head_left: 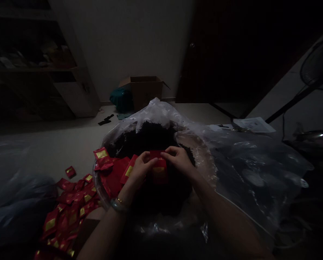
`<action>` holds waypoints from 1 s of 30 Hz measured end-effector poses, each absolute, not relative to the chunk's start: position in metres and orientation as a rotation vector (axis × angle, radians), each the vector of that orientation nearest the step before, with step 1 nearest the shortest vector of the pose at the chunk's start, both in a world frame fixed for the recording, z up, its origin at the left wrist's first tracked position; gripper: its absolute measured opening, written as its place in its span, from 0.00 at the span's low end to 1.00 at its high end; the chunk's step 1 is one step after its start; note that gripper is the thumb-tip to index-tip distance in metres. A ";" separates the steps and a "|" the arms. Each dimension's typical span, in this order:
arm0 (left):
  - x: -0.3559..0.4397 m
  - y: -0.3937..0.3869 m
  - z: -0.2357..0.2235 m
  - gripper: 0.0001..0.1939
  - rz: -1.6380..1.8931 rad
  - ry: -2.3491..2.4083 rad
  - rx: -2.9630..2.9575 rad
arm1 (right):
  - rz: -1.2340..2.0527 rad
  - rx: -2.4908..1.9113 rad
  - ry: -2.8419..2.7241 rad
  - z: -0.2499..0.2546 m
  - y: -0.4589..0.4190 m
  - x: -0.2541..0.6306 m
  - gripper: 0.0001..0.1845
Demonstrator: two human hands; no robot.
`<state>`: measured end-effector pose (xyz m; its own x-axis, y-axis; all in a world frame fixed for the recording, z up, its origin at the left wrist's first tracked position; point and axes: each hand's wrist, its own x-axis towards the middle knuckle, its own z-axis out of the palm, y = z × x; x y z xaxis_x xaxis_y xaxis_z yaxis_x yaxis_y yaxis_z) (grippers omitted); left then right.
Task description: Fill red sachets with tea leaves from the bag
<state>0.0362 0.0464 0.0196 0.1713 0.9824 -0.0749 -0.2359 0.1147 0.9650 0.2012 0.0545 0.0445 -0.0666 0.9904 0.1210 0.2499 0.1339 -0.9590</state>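
Pale floor bearing a transparent round plastic basin, the landmark for all positions here. A crumpled clear polythene bag lines the basin and spreads out to its right. Inside the basin lies a heap of loose dark leaves, possibly tea. Behind the basin stands an open brown cardboard box. To the left of the basin, flat red packets with gold labels lie scattered on the floor, with others overlapping its rim.

Above the centre of the basin, the left hand and right hand share one red sachet with a gold label. Each grip is closed to a narrow fingertip pinch on its upper edge, one from either side. This two-sided pinch keeps the thin sachet steady and upright over the leaves.
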 end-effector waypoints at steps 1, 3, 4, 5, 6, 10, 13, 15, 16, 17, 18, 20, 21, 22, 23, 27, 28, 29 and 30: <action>0.037 0.045 0.020 0.24 1.070 0.939 1.038 | 1.004 -1.253 -1.436 0.045 0.055 0.202 0.14; 0.040 0.043 0.020 0.26 0.913 0.928 1.050 | 0.981 -1.223 -1.371 0.046 0.056 0.203 0.15; 0.041 0.042 0.019 0.26 0.849 0.932 1.054 | 0.979 -1.213 -1.365 0.047 0.057 0.204 0.15; 0.042 0.041 0.018 0.24 0.809 0.937 1.054 | 0.983 -1.206 -1.374 0.047 0.057 0.204 0.15; 0.043 0.040 0.017 0.23 0.791 0.938 1.052 | 0.993 -1.201 -1.392 0.047 0.058 0.205 0.15; 0.041 0.040 0.015 0.22 0.769 0.892 1.113 | 0.973 -1.200 -1.428 0.044 0.059 0.207 0.15; 0.035 0.042 0.014 0.20 0.703 0.879 1.201 | 0.942 -1.209 -1.388 0.042 0.061 0.209 0.16; 0.032 0.043 0.013 0.17 0.653 0.880 1.244 | 0.924 -1.216 -1.361 0.042 0.063 0.212 0.17; 0.031 0.044 0.012 0.16 0.631 0.879 1.260 | 0.904 -1.219 -1.355 0.043 0.063 0.213 0.18; 0.031 0.044 0.010 0.15 0.616 0.880 1.273 | 0.875 -1.218 -1.357 0.045 0.063 0.214 0.18; 0.031 0.044 0.009 0.15 0.609 0.885 1.280 | 0.837 -1.210 -1.367 0.047 0.063 0.216 0.17; 0.032 0.044 0.006 0.14 0.627 0.907 1.273 | 0.739 -1.169 -1.436 0.053 0.060 0.219 0.16; 0.032 0.044 0.005 0.14 0.656 0.926 1.262 | 0.679 -1.136 -1.494 0.056 0.058 0.220 0.15; 0.033 0.045 0.004 0.15 0.693 0.944 1.251 | 0.611 -1.102 -1.561 0.059 0.056 0.220 0.14; 0.033 0.046 0.003 0.15 0.730 0.956 1.241 | 0.538 -1.074 -1.638 0.061 0.054 0.221 0.13; 0.034 0.049 0.002 0.18 0.795 0.959 1.262 | 0.281 -1.035 -1.903 0.063 0.048 0.219 0.06; 0.034 0.049 0.002 0.17 0.780 0.957 1.277 | 0.234 -1.028 -1.925 0.062 0.048 0.219 0.05; 0.034 0.048 0.003 0.17 0.759 0.954 1.294 | 0.200 -1.012 -1.929 0.061 0.048 0.218 0.06; 0.033 0.048 0.004 0.17 0.732 0.945 1.312 | 0.183 -0.990 -1.922 0.060 0.048 0.218 0.08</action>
